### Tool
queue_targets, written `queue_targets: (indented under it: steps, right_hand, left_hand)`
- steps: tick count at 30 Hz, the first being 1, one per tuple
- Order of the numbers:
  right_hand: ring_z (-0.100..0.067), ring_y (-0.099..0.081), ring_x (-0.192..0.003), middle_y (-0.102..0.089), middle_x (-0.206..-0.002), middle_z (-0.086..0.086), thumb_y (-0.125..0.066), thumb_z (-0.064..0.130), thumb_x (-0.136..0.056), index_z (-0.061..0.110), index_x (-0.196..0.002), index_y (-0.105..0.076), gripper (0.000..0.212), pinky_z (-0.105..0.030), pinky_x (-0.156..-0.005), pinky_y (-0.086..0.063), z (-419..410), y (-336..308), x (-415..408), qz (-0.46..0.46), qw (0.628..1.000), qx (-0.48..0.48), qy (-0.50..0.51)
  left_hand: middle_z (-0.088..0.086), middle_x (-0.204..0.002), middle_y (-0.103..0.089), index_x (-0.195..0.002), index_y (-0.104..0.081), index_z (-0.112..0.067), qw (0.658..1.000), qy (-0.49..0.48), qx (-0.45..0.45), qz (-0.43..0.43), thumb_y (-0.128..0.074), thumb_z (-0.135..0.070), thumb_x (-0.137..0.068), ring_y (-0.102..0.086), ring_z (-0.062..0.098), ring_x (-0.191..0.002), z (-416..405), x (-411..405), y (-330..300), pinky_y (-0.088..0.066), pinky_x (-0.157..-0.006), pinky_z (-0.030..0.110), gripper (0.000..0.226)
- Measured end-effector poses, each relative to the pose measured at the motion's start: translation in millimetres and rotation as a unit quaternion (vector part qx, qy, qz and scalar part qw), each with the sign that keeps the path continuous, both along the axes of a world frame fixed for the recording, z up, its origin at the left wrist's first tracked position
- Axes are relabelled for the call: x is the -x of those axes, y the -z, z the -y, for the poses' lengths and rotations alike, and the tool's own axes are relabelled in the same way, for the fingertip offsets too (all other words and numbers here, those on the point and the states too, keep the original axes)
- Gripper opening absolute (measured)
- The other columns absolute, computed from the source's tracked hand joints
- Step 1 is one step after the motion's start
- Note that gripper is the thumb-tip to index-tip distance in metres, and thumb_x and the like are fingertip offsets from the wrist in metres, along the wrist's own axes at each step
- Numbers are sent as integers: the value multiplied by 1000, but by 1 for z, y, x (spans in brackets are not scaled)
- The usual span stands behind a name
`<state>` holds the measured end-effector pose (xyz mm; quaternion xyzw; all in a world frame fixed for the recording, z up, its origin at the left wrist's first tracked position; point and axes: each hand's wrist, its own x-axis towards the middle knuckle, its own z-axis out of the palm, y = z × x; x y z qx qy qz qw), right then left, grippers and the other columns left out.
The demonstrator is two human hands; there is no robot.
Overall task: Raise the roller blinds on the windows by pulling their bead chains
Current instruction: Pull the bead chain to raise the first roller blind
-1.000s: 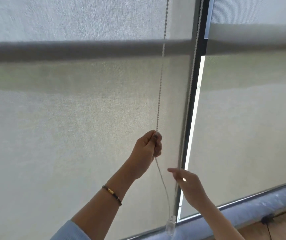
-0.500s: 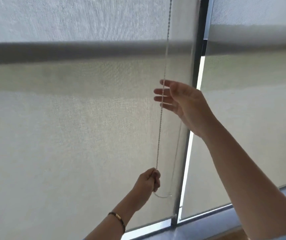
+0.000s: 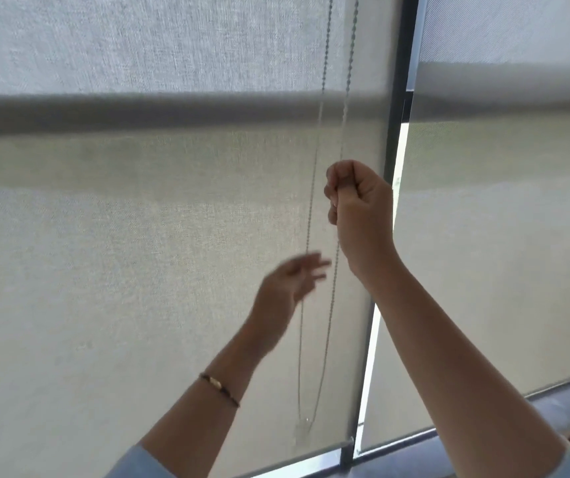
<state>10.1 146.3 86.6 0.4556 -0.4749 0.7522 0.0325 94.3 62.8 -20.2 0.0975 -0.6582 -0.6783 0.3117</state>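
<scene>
A pale woven roller blind (image 3: 139, 253) covers the left window, and its bead chain (image 3: 325, 74) hangs as a two-strand loop near its right edge. My right hand (image 3: 356, 205) is clenched on the right strand at mid-height. Lower and to the left, my left hand (image 3: 290, 284) is blurred, fingers spread, holding nothing, close to the left strand. A bracelet sits on the left wrist. The loop's bottom hangs near the blind's lower edge. A second blind (image 3: 504, 236) covers the right window.
A dark vertical window frame (image 3: 394, 108) separates the two blinds, with a bright gap of daylight beside it. A strip of glass shows under the left blind's bottom bar (image 3: 304, 457). A grey sill (image 3: 569, 401) runs along the lower right.
My right hand has shut on the right strand. My left hand has let go of the left strand and risen with fingers spread. The left blind's bottom edge has lifted.
</scene>
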Motion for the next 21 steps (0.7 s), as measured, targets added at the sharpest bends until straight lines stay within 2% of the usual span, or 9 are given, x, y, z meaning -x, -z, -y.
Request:
queue_targets:
  steps: [2, 4, 7, 9, 11, 14, 17, 21]
  right_hand:
    - [-2, -41, -50, -51, -62, 2, -39, -9, -87, 8, -73, -58, 29, -13, -51, -35, 3, 3, 2, -6, 1000, 11, 27]
    - [-3, -39, -51, -50, -62, 2, -39, -8, -87, 2, -73, -57, 25, -14, -51, -34, 6, 4, 4, -10, 999, 18, 50]
    - [-3, -42, -56, -49, -61, 3, -37, -11, -86, -3, -73, -56, 24, -14, -56, -37, 10, 5, 8, -23, 996, 15, 83]
    - [-2, -42, -57, -49, -60, 3, -37, -12, -87, -3, -72, -55, 25, -14, -56, -38, 11, 5, 11, -33, 995, 6, 96]
    - [-3, -42, -56, -49, -60, 1, -37, -12, -89, -2, -72, -55, 26, -14, -54, -38, 10, 6, 13, -39, 995, 2, 97]
    - [-3, -44, -58, -50, -62, 3, -39, -7, -93, 4, -73, -56, 28, -13, -56, -39, 8, 11, 15, -53, 993, 2, 109]
    - [-2, -45, -58, -50, -62, 6, -40, -4, -96, 8, -73, -55, 30, -12, -57, -39, 9, 20, 16, -63, 991, -1, 120]
    - [-3, -45, -57, -49, -61, 6, -41, -4, -96, 10, -72, -54, 31, -13, -55, -39, 11, 43, 17, -56, 990, -25, 128]
  left_hand:
    - [-1, -118, -73, -127, -60, -14, 996, -2, 41, -82, -34, -21, -105, -66, 18, -117, 0, 3, -66, -50, -103, 34, 34]
    - [6, -125, -69, -132, -54, -10, 989, 16, 78, -126, -29, -25, -106, -65, 23, -118, 1, 8, -127, -48, -107, 39, 39]
    - [17, -128, -67, -133, -51, -2, 983, 50, 91, -151, -30, -24, -107, -68, 31, -111, 1, 15, -199, -48, -107, 46, 41]
    - [17, -121, -70, -129, -55, 1, 982, 63, 105, -143, -37, -22, -106, -72, 31, -101, 0, 21, -228, -51, -103, 47, 37]
    - [15, -98, -73, -124, -60, 5, 981, 74, 126, -129, -46, -14, -103, -72, 25, -81, -2, 26, -240, -55, -98, 46, 32]
    - [4, -69, -59, -106, -66, 4, 979, 95, 110, -145, -49, -4, -100, -55, 12, -60, -5, 36, -235, -58, -92, 40, 20]
    - [0, -62, -53, -93, -66, -4, 976, 110, 72, -173, -45, -1, -101, -49, 9, -52, -1, 42, -221, -57, -85, 34, 22]
    - [-1, -61, -54, -90, -66, -6, 980, 104, 66, -159, -45, -1, -101, -53, 7, -53, 2, 49, -196, -56, -84, 33, 24]
